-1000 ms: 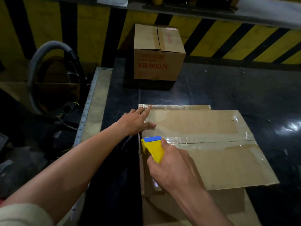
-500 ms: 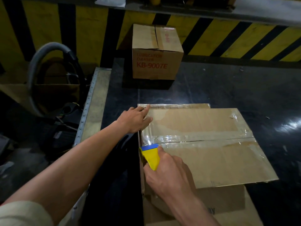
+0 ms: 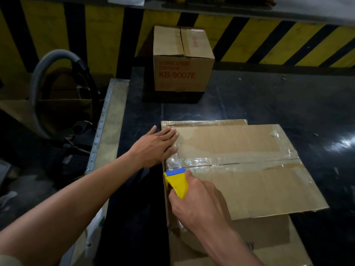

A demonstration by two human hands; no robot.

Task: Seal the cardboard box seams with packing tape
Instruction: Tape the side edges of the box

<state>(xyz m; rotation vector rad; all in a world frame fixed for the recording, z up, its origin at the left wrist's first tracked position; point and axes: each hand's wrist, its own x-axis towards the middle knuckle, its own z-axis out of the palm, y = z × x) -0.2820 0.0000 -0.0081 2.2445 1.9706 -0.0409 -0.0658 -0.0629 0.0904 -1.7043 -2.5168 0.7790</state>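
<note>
Box at 5 o'clock on desk, left hand flat and released on its flap, right hand clenched around yellow dispenser at seam's left end; tape may wrinkle if flap shifts.

a single wide-angle view is given from head height, aimed forward and down over the dark counter. the near edge is seen close up; the striped wall is seen farther off, at the top.
</note>
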